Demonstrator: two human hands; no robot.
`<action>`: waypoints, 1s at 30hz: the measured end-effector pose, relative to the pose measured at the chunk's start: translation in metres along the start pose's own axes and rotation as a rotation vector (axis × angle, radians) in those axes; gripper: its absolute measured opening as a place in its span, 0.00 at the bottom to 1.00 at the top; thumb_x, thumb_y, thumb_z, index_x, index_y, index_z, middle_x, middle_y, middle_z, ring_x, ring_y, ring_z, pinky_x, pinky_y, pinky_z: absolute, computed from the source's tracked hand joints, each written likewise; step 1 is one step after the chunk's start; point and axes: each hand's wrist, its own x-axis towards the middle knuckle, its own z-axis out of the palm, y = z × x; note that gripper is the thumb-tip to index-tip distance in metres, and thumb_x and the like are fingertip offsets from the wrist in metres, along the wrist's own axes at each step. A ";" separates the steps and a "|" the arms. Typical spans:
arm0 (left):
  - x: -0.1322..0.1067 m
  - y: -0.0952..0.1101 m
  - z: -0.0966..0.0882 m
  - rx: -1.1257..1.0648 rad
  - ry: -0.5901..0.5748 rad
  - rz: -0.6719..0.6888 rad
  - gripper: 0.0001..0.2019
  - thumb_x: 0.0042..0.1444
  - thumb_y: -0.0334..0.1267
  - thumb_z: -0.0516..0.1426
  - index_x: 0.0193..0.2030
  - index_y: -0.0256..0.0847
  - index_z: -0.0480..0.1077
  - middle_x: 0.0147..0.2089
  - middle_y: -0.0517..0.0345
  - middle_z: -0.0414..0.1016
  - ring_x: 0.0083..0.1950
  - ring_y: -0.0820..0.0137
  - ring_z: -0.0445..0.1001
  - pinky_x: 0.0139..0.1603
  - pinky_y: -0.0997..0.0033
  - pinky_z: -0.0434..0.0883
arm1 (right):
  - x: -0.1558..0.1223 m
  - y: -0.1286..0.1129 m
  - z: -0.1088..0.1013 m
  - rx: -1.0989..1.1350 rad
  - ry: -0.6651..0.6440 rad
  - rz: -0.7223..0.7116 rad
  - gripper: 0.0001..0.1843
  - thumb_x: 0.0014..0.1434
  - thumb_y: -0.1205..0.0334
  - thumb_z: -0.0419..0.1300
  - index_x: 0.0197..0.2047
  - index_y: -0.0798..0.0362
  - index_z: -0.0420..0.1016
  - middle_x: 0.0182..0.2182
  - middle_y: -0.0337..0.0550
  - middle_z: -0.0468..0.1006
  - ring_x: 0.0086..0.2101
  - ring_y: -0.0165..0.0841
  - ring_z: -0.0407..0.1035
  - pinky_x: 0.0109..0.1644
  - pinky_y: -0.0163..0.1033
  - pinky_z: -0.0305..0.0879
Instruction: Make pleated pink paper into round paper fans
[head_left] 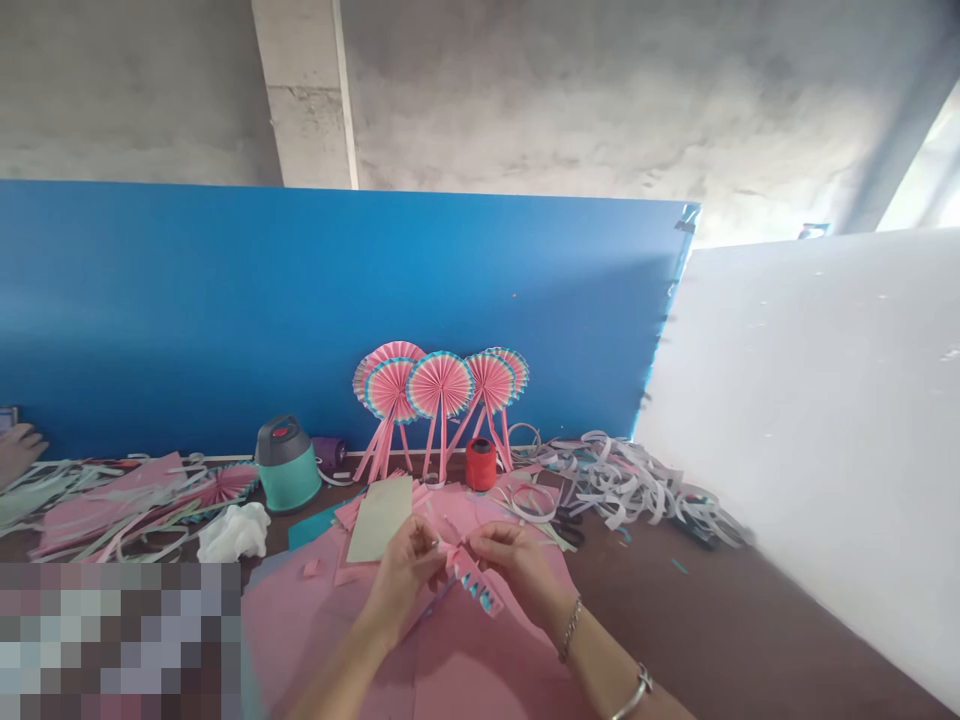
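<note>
A pink pleated paper strip point(476, 585) with blue edging is held between both hands, above large pink paper sheets point(465, 670). My left hand point(411, 565) pinches its left end. My right hand point(517, 560) closes on the upper part near the middle, where thumb and fingertips meet. Whether a thread is also between the fingers is too small to tell. Just beyond my left hand lies a pale green sheet point(381, 520) on top of pink paper. A red spool-like container point(481, 465) stands past my hands.
Several finished pink paper fans point(441, 385) lean against the blue partition point(300, 300). A teal-and-grey jug point(288, 465) and crumpled white tissue point(234, 532) stand to the left. Curled paper strips point(630, 480) pile up at right, near dark scissors point(568, 530). Another person's hand point(21, 450) shows at far left.
</note>
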 end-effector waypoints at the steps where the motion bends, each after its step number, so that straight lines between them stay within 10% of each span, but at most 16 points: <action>1: 0.003 -0.005 -0.002 0.107 0.030 0.002 0.10 0.41 0.35 0.61 0.25 0.42 0.62 0.16 0.68 0.65 0.18 0.75 0.62 0.21 0.76 0.58 | 0.000 0.000 0.000 -0.014 0.020 0.003 0.06 0.43 0.55 0.68 0.23 0.47 0.80 0.24 0.37 0.75 0.26 0.31 0.64 0.34 0.36 0.60; 10: 0.005 -0.012 -0.006 0.568 0.000 0.106 0.11 0.47 0.39 0.56 0.17 0.40 0.67 0.21 0.62 0.65 0.27 0.70 0.63 0.30 0.72 0.56 | 0.010 0.009 -0.006 -0.191 0.079 -0.084 0.04 0.42 0.57 0.67 0.21 0.46 0.78 0.23 0.37 0.75 0.27 0.32 0.65 0.36 0.38 0.60; 30: 0.000 -0.013 -0.010 -0.040 0.144 -0.469 0.12 0.37 0.44 0.64 0.25 0.40 0.69 0.17 0.70 0.56 0.16 0.78 0.53 0.18 0.76 0.51 | 0.003 0.021 0.006 -0.450 -0.063 -0.258 0.13 0.51 0.52 0.64 0.22 0.52 0.77 0.23 0.38 0.69 0.27 0.30 0.60 0.31 0.36 0.55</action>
